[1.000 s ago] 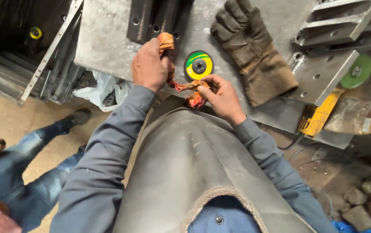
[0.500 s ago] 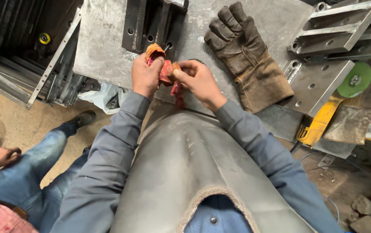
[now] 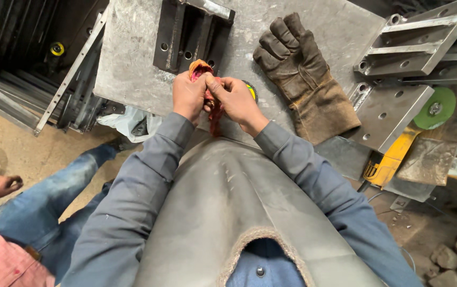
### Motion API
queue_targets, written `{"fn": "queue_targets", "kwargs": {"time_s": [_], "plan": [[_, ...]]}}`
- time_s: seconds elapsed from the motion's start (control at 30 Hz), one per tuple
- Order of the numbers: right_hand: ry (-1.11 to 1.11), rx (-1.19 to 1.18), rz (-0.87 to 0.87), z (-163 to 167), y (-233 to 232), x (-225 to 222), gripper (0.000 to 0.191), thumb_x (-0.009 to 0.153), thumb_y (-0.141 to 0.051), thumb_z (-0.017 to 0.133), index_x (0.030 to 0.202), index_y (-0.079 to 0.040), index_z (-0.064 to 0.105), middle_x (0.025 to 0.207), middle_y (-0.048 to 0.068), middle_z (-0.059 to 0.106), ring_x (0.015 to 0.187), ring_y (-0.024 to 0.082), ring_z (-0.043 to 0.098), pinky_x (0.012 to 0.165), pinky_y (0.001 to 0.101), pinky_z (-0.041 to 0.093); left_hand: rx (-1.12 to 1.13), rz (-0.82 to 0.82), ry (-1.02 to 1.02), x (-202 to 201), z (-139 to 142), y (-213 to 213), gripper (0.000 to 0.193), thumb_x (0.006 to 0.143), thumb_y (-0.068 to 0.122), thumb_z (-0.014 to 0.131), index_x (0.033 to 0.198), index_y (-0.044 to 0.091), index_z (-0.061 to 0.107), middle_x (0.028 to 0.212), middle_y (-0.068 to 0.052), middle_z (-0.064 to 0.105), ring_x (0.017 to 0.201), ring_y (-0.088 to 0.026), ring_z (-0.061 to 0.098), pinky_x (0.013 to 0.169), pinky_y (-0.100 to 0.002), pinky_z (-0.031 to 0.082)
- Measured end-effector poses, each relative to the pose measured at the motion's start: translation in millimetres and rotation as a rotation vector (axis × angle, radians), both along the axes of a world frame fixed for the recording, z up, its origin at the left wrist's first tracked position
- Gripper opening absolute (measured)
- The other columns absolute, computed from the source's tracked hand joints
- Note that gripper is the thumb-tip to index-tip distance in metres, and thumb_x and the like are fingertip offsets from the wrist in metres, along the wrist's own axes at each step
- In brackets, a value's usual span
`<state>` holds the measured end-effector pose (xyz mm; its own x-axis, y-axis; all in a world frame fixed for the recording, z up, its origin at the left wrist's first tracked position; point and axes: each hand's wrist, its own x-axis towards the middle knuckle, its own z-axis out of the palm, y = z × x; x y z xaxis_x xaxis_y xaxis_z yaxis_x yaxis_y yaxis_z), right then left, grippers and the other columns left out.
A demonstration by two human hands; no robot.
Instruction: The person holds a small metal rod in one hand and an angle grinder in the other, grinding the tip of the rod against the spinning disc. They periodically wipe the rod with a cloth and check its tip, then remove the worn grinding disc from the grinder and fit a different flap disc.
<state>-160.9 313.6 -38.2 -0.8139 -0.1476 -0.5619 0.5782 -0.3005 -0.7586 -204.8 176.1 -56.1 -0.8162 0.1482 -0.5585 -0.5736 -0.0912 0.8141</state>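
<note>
Seen from the head camera, both hands meet over the near edge of a grey metal plate [image 3: 133,64]. The left hand [image 3: 188,95] is curled tight around a red and orange cloth [image 3: 201,68], whose upper end pokes out above the knuckles. The right hand [image 3: 236,100] pinches the same cloth from the other side, fingers closed on it, and a thin red strip of the fabric hangs down between the two wrists towards the grey apron [image 3: 223,202] worn by the person. So the cloth sits bunched between the two hands, just above the plate edge.

Just behind the right hand a yellow and green disc [image 3: 252,90] shows only as a sliver; most of it is hidden by the fingers. A worn brown leather glove [image 3: 305,79] lies palm down on the plate to the right, near the right hand but not touching it. A dark steel bracket with holes [image 3: 188,34] rests on the plate just beyond the left hand.

Further right, drilled steel pieces [image 3: 393,109] are stacked, and a yellow angle grinder [image 3: 391,159] with a green disc [image 3: 435,108] lies among them, well apart from the hands.

At the lower left, another person in blue jeans [image 3: 42,207] stands on the sandy floor, with one hand [image 3: 0,186] showing at the frame edge.
</note>
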Motion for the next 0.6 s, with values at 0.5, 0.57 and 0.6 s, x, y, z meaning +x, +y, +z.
{"fn": "queue_targets", "kwargs": {"time_s": [0.5,0.57,0.6], "plan": [[0.044,0.385,0.113,-13.0,3.0,-4.2,0.042,0.095,-0.041,0.069,0.108,-0.003,0.057,0.087,0.003,0.07,0.071,0.01,0.068,0.059,0.0276,0.054,0.225,0.133,0.057,13.7,-14.8,9.0,0.023,0.106,0.022,0.063,0.1,0.0,0.067,0.086,-0.006,0.073,0.065,-0.01,0.064,0.051,-0.025,0.051],[0.131,0.532,0.133,-21.5,3.3,-3.6,0.041,0.095,-0.038,0.072,0.109,-0.002,0.057,0.091,0.005,0.071,0.078,0.012,0.07,0.065,0.0294,0.056,0.263,0.16,0.01,15.5,-18.4,9.6,0.022,0.102,0.022,0.062,0.098,0.001,0.067,0.084,-0.006,0.074,0.061,-0.011,0.065,0.047,-0.025,0.049],[0.179,0.601,0.145,-24.9,2.5,-2.6,0.04,0.095,-0.036,0.074,0.108,-0.001,0.057,0.092,0.007,0.071,0.081,0.013,0.07,0.068,0.0308,0.056,0.249,0.167,-0.003,17.8,-20.1,9.2,0.022,0.103,0.023,0.061,0.098,0.002,0.067,0.083,-0.005,0.073,0.059,-0.01,0.062,0.045,-0.025,0.045]]}}
